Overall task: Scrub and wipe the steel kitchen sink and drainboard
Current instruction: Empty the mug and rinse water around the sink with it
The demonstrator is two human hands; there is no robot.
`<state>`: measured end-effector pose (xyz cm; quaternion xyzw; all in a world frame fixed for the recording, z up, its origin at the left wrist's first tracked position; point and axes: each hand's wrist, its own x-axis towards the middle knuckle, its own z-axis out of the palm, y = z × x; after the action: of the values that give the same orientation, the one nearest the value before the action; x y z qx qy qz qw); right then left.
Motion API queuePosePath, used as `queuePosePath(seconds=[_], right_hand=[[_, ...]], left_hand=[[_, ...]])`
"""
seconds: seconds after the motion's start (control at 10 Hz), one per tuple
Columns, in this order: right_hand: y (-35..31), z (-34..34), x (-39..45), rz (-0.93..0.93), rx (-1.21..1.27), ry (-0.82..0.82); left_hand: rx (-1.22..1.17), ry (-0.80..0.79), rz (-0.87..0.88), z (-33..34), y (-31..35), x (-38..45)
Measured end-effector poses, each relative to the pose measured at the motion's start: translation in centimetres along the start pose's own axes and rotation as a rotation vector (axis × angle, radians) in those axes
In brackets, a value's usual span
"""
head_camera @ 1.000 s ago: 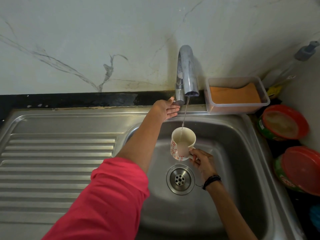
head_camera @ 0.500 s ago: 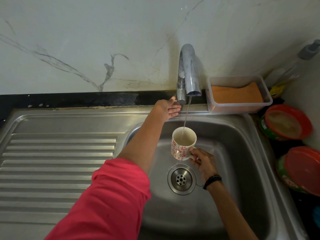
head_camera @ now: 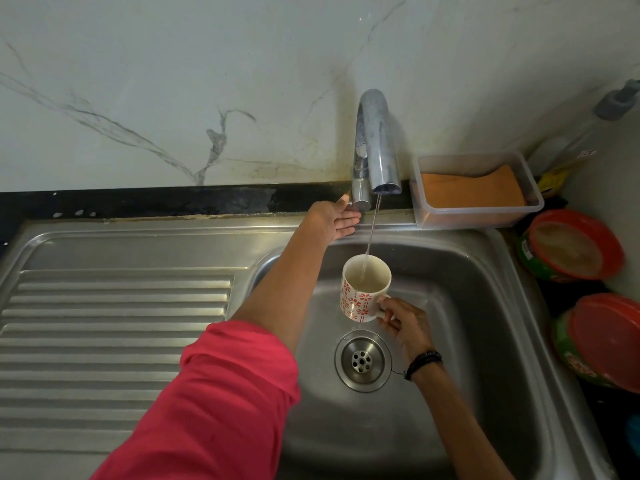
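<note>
The sink (head_camera: 485, 341) fills the lower right of the view, its steel basin bare but for the drain (head_camera: 362, 360) at its middle, and the ribbed drainboard (head_camera: 114, 327) joins it on the left. A chrome tap (head_camera: 375, 147) rises at the back edge and lets a thin stream fall into a mug (head_camera: 363, 289) (white, with red flower marks) held upright above the drain. The right hand (head_camera: 403, 322) has its grip closed on the mug's handle; a dark band circles that wrist. The left hand (head_camera: 334, 220), its arm in a red sleeve (head_camera: 214, 403), reaches across the basin to the tap's base, fingers spread loosely with the thumb touching the fitting, holding nothing. Just right of the tap, a clear tub (head_camera: 479, 202) with an orange sponge (head_camera: 471, 190) inside sits on the sink's back rim. On the bench at far right stand 2 red-lidded bowls (head_camera: 575, 244).
</note>
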<state>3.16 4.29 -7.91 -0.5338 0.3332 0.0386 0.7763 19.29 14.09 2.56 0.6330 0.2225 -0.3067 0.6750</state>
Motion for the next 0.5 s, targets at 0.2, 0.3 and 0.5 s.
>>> queuePosePath(seconds=[0.2, 0.3, 0.5], right_hand=[[-0.31, 0.18, -0.13, 0.009, 0.012, -0.001], [-0.45, 0.22, -0.18, 0.009, -0.004, 0.003], [-0.58, 0.32, -0.05, 0.013, -0.004, 0.01]], left_hand=[[0.0, 0.004, 0.002, -0.02, 0.02, 0.15], [-0.005, 0.0, 0.002, -0.03, 0.01, 0.11], [0.007, 0.005, 0.001, 0.02, 0.03, 0.26]])
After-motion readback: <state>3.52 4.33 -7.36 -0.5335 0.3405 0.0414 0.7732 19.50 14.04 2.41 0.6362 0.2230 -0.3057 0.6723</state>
